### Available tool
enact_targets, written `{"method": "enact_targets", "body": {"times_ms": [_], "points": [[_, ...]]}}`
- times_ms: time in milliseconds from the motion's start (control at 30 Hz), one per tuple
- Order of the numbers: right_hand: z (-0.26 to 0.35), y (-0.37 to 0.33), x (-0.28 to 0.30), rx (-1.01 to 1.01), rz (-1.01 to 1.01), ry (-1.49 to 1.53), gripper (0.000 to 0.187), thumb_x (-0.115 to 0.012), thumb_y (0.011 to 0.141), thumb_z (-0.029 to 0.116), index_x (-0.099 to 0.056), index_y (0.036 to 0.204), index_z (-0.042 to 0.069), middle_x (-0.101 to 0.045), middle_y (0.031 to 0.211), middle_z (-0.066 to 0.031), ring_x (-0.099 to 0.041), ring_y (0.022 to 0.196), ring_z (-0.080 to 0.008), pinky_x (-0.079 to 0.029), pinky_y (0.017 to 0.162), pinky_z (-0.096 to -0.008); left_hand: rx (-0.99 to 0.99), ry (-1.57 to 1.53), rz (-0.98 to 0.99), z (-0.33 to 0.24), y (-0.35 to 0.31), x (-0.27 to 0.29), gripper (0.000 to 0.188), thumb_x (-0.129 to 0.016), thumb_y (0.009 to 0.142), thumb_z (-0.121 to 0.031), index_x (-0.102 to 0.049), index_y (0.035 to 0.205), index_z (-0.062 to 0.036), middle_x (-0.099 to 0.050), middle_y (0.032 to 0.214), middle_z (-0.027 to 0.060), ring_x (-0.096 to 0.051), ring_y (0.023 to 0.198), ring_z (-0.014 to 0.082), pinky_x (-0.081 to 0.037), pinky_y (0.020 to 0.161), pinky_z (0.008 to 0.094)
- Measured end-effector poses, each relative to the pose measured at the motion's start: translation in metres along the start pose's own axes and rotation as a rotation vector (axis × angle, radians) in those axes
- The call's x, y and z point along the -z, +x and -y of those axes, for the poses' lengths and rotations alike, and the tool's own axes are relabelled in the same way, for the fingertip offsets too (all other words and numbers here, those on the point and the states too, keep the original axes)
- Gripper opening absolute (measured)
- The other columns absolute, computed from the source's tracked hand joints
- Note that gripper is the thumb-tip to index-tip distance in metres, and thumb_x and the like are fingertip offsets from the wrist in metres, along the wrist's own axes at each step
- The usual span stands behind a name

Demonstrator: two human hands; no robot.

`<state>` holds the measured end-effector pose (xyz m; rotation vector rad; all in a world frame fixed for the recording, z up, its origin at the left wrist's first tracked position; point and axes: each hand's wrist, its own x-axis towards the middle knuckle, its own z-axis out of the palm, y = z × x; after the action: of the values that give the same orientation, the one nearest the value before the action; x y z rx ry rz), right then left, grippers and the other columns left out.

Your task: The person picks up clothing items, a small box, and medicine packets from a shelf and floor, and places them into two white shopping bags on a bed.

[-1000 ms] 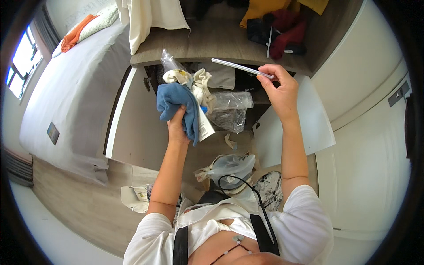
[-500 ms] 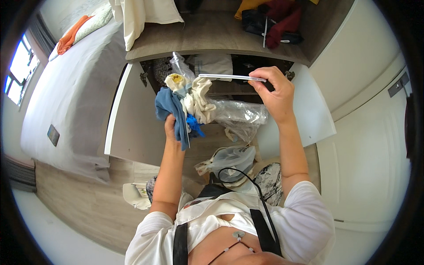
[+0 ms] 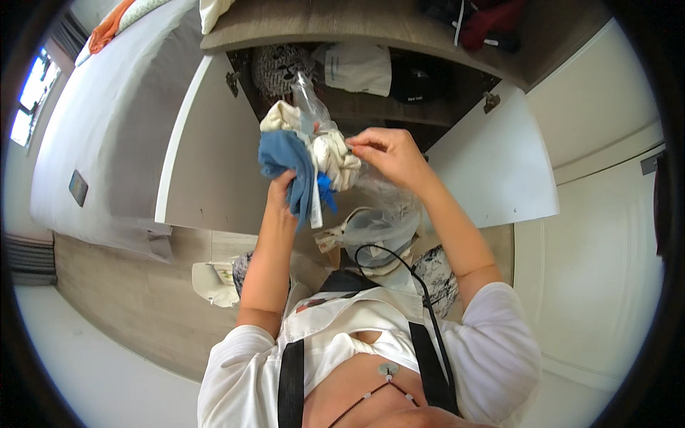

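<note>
While the left hand (image 3: 282,192) grips blue cloth (image 3: 287,158), right hand (image 3: 391,154) by cream cloth (image 3: 334,158)

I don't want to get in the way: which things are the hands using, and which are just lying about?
In use:
- left hand, holding blue cloth
- cream cloth
- right hand, beside cream cloth

Lying about:
- orange cloth
- dark red cloth

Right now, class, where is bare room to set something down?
Free: floor between bed and white wall; wooden shelf between white cloth and dark red cloth. Crowded: between the cabinet doors, where left hand, right hand, blue cloth and cream cloth cluster.
</note>
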<state>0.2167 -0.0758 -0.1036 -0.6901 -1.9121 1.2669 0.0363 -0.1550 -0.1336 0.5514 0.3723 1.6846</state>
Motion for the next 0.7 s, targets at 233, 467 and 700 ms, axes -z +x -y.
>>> {"method": "enact_targets", "body": {"times_ms": [233, 467, 700], "points": [[-0.035, 0.012, 0.023, 0.035, 0.091, -0.243, 0.022, -0.057, 0.081, 0.015, -0.061, 0.1, 0.004, -0.062, 0.093, -0.0066, -0.057, 0.085, -0.0148, -0.044, 0.073, -0.0255, 0.201, 0.131, -0.285, -0.006, 0.0, 0.014, 0.047, -0.056, 0.077, -0.005, -0.043, 0.122, -0.0028, -0.055, 0.109, 0.0124, -0.058, 0.092, 0.0249, -0.051, 0.077, 0.0377], [-0.13, -0.038, 0.074, -0.325, -0.049, -0.459, 0.029, -0.055, 0.081, 0.028, -0.061, 0.102, 0.009, -0.061, 0.1, -0.0116, -0.058, 0.091, -0.0246, -0.045, 0.079, -0.0316, 0.161, 0.528, -0.595, -0.021, -0.011, 0.069, 0.038, -0.064, 0.073, -0.006, -0.049, 0.107, 0.0001, -0.057, 0.098, 0.0137, -0.06, 0.085, 0.0253, -0.051, 0.075, 0.034], [-0.163, -0.073, 0.044, -0.606, 0.47, -0.275, 0.033, -0.058, 0.081, 0.028, -0.059, 0.105, 0.005, -0.063, 0.096, -0.0069, -0.058, 0.089, -0.0174, -0.045, 0.08, -0.0295, 0.277, 0.402, -0.642, -0.025, -0.022, 0.091, 0.035, -0.062, 0.075, -0.008, -0.049, 0.107, 0.0008, -0.058, 0.097, 0.0153, -0.06, 0.085, 0.026, -0.051, 0.075, 0.0363]]}}
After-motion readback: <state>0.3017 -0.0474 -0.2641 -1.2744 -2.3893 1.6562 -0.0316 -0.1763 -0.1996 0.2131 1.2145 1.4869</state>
